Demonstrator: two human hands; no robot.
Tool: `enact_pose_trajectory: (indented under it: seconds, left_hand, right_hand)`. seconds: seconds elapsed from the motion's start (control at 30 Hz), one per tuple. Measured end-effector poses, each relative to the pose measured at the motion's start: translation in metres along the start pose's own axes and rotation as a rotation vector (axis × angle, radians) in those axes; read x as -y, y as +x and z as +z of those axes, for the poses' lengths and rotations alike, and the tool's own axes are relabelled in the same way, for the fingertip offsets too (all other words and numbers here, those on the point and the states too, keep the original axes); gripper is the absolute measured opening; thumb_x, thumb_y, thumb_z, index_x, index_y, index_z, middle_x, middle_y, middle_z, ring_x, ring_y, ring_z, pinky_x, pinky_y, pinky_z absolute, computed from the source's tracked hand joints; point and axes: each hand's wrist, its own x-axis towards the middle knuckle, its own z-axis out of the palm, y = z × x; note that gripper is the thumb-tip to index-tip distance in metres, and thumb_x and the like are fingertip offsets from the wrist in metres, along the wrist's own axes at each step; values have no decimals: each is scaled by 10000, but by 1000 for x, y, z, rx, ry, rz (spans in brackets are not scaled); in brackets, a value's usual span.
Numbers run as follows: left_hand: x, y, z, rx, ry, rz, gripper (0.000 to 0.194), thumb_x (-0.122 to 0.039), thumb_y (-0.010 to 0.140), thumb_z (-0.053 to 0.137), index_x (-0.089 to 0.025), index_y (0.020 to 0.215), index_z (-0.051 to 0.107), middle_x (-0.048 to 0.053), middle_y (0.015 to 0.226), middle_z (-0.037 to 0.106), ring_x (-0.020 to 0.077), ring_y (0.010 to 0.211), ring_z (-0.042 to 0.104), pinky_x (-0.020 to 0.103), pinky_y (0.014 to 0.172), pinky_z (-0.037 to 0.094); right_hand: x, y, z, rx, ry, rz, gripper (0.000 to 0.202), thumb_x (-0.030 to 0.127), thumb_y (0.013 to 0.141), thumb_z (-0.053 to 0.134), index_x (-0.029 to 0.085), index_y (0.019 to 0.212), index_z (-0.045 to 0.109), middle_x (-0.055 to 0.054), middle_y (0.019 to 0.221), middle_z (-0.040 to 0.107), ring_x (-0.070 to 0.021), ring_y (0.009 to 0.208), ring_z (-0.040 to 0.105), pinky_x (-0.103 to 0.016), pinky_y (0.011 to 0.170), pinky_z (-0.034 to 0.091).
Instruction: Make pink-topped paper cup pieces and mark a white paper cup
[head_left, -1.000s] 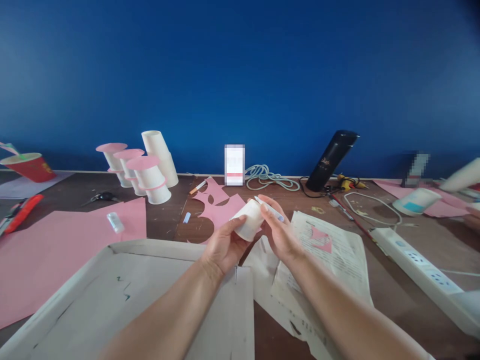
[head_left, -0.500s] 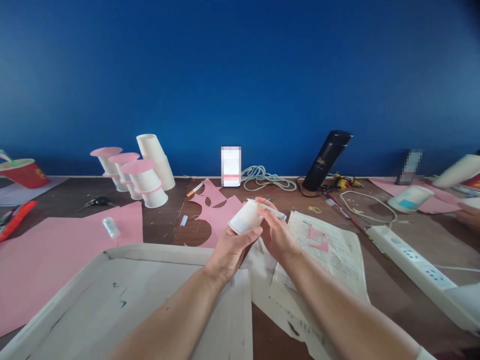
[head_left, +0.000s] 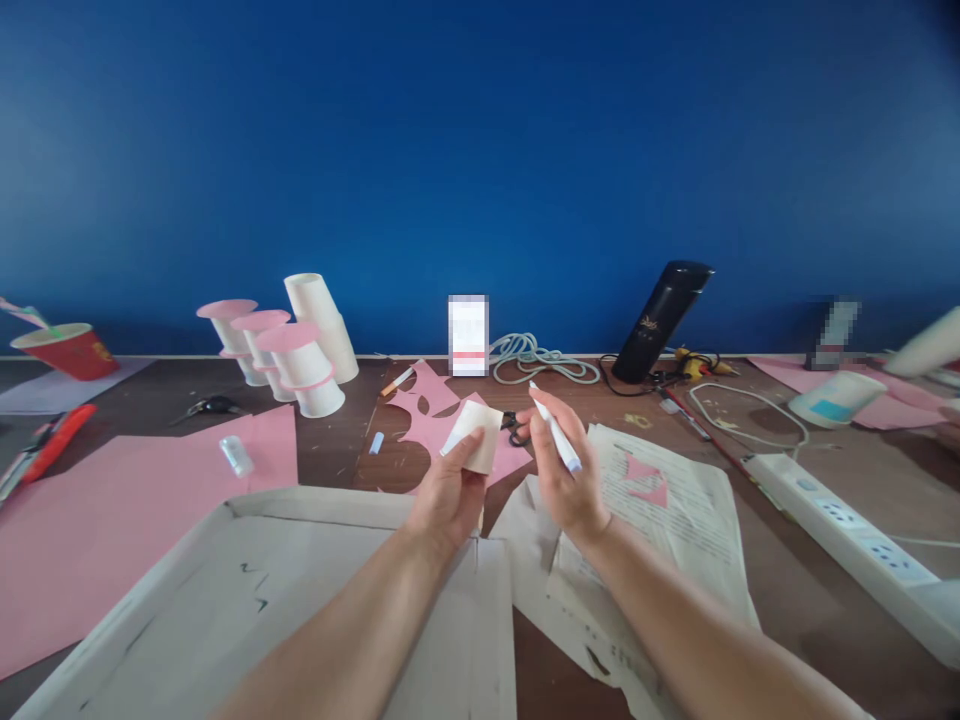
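A white paper cup (head_left: 484, 440) is gripped in my left hand (head_left: 448, 490), thumb across its side, above the edge of the pink paper scraps (head_left: 427, 425). My right hand (head_left: 574, 480) is closed round a white marker (head_left: 555, 432), its tip pointing up and to the left, apart from the cup. Black-handled scissors (head_left: 516, 425) lie behind, between my two hands, partly hidden. At the left stand several white cups (head_left: 311, 368) in stacked pairs, with pink paper discs (head_left: 289, 338) between and on top of them.
A white box lid (head_left: 337, 600) lies in front, with pink sheets (head_left: 165, 500) to its left. Printed papers (head_left: 660, 530) sit under my right arm, and a power strip (head_left: 847, 530) is farther right. A phone (head_left: 469, 338), coiled cable (head_left: 536, 360) and black tumbler (head_left: 664, 322) line the wall.
My right hand has drawn away from the cup to the right, turning the marker so it points upward. The cup has tilted in my left hand. The view has shifted slightly.
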Motion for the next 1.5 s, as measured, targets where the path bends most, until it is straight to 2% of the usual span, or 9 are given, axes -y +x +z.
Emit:
enact_pose_trajectory:
  seconds: [0.13, 0.27, 0.37, 0.47, 0.6, 0.9, 1.5]
  left_hand:
    - [1, -1, -1, 33, -37, 11, 248, -141, 779, 676, -148, 1027, 661, 75, 1116, 683, 174, 1100, 606, 236, 954, 476]
    - [1, -3, 0, 87, -38, 21, 268, -139, 782, 672, -151, 1050, 661, 74, 1132, 680, 196, 1161, 576, 275, 1009, 448]
    - [1, -3, 0, 73, -33, 39, 272, -140, 769, 691, -143, 1040, 665, 79, 1133, 680, 204, 1180, 564, 277, 1020, 440]
    - [1, -3, 1, 66, -34, 38, 286, -144, 760, 704, -137, 1043, 661, 84, 1146, 675, 200, 1176, 566, 271, 1021, 438]
    - [1, -3, 1, 17, -36, 34, 284, -140, 754, 710, -131, 1034, 660, 93, 1153, 670, 196, 1154, 580, 262, 1011, 444]
    - [0, -3, 1, 10, -33, 19, 255, -143, 758, 705, -147, 1010, 665, 81, 1134, 677, 188, 1142, 586, 240, 981, 465]
    - [0, -4, 2, 65, -43, 20, 259, -133, 770, 691, -123, 1028, 664, 87, 1125, 682, 185, 1112, 607, 251, 991, 466]
  right_hand:
    - [14, -3, -5, 73, -194, -266, 383, 210, 900, 503, 259, 1279, 531, -77, 1147, 650, -207, 946, 612, -416, 836, 508]
    - [19, -3, -5, 101, -256, -366, 325, 172, 865, 528, 235, 1178, 592, -56, 973, 689, -193, 853, 625, -396, 815, 498]
    - [18, -2, -4, 62, -288, -383, 243, 162, 843, 554, 224, 1068, 621, -37, 882, 692, -184, 801, 630, -389, 811, 483]
    - [16, -1, -5, 23, -316, -402, 212, 158, 830, 570, 227, 1025, 622, -33, 874, 697, -186, 796, 637, -392, 824, 475]
    - [16, -1, -6, 17, -366, -437, 217, 161, 831, 567, 236, 1029, 614, -28, 903, 712, -187, 805, 646, -394, 854, 469]
    - [14, -1, -5, 12, -397, -444, 217, 152, 833, 567, 238, 1026, 614, -22, 930, 723, -182, 807, 656, -398, 900, 452]
    - [15, -1, -3, 34, -406, -459, 219, 130, 822, 586, 221, 1021, 609, -17, 922, 722, -171, 801, 643, -395, 917, 437]
